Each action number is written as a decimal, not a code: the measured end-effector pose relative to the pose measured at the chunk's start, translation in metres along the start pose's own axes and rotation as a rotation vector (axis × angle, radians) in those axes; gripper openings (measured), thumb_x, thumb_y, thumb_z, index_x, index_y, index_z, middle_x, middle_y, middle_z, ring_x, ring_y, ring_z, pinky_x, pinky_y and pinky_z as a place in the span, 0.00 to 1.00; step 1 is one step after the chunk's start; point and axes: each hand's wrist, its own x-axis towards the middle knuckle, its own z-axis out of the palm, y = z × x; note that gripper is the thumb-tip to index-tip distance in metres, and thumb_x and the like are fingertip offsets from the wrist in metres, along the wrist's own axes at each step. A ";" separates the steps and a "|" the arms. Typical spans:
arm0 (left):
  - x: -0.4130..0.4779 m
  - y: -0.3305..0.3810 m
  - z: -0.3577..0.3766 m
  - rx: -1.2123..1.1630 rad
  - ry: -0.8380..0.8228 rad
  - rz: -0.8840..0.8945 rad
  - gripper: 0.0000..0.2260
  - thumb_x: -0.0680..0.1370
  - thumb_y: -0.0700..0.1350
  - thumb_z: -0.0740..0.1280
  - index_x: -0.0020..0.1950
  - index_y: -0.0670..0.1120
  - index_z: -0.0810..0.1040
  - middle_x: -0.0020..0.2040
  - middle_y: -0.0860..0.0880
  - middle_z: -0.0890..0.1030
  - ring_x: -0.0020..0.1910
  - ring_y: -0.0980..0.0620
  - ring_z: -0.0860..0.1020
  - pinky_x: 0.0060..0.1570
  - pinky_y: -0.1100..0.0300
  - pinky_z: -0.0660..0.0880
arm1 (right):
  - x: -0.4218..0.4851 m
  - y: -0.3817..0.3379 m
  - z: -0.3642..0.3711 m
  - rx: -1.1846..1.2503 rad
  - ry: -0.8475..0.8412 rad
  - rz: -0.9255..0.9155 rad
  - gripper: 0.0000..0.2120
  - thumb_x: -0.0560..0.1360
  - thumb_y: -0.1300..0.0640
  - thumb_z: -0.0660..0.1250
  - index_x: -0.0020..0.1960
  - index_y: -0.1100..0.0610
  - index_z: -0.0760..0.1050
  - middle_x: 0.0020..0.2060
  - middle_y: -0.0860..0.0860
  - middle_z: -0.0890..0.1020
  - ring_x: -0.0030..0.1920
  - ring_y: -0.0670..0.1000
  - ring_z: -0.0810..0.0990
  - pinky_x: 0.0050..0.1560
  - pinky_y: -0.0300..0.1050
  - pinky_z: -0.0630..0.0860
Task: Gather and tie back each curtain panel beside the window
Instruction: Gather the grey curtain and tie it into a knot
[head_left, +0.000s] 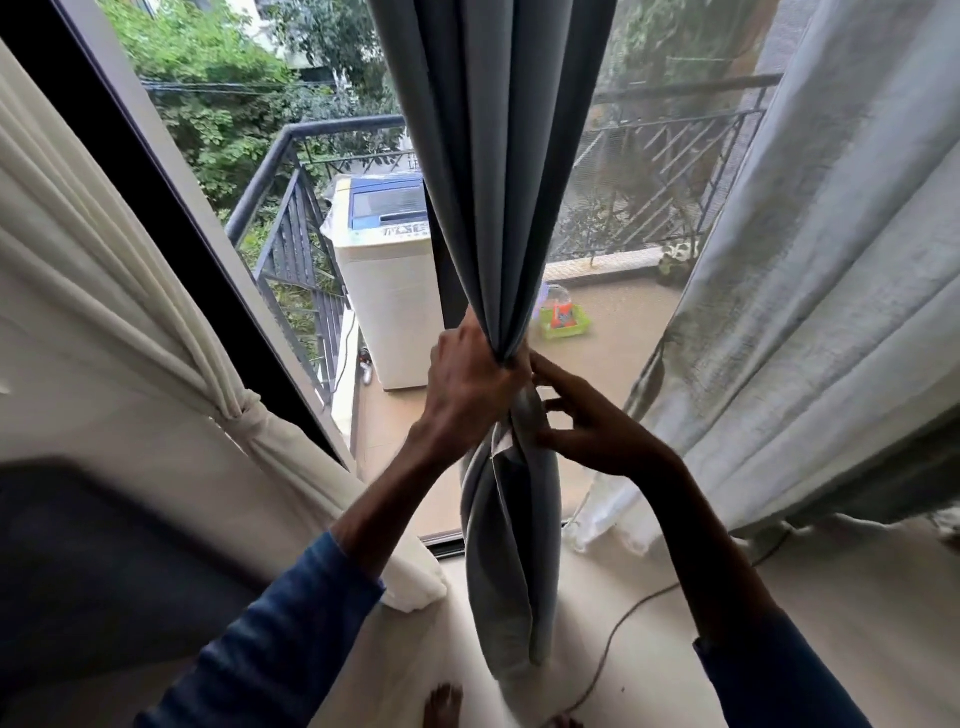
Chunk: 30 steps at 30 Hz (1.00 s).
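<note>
A grey-blue curtain panel (493, 156) hangs in the middle of the window, bunched into a narrow bundle. My left hand (467, 384) grips the bundle at its narrowest point. My right hand (582, 421) is just below and to the right, its fingers spread and its thumb and fingertips pinching the twisted fabric under the gathered point. Below my hands the panel hangs twisted down to the floor. A cream curtain panel (104, 291) on the left is gathered and tied with a knot (244, 415). A pale sheer curtain (810, 291) hangs loose on the right.
The dark window frame (171, 223) runs diagonally at left. Outside on the balcony stand a white washing machine (389, 291), a metal railing (654, 171) and a green tray with a toy (563, 319). A thin cable (618, 629) lies on the floor near my feet (441, 706).
</note>
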 end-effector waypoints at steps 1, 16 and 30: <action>0.002 -0.003 0.003 -0.011 -0.013 0.013 0.13 0.76 0.54 0.65 0.40 0.45 0.75 0.30 0.51 0.77 0.29 0.47 0.79 0.27 0.55 0.75 | -0.001 0.006 -0.003 0.022 0.004 0.033 0.41 0.72 0.78 0.66 0.80 0.55 0.60 0.70 0.51 0.76 0.63 0.48 0.76 0.55 0.43 0.76; -0.002 -0.004 -0.006 0.052 -0.051 0.066 0.09 0.77 0.45 0.66 0.41 0.45 0.68 0.28 0.57 0.66 0.27 0.48 0.71 0.23 0.67 0.60 | 0.014 0.021 -0.012 -0.086 0.718 0.052 0.09 0.78 0.55 0.72 0.52 0.58 0.87 0.40 0.47 0.87 0.40 0.42 0.85 0.44 0.54 0.85; 0.009 0.017 0.011 -0.036 -0.126 -0.106 0.08 0.72 0.47 0.62 0.48 0.45 0.72 0.40 0.48 0.76 0.40 0.42 0.76 0.37 0.56 0.67 | -0.002 -0.001 0.026 -0.086 0.625 -0.014 0.06 0.79 0.65 0.69 0.53 0.58 0.83 0.48 0.51 0.85 0.49 0.41 0.83 0.43 0.32 0.78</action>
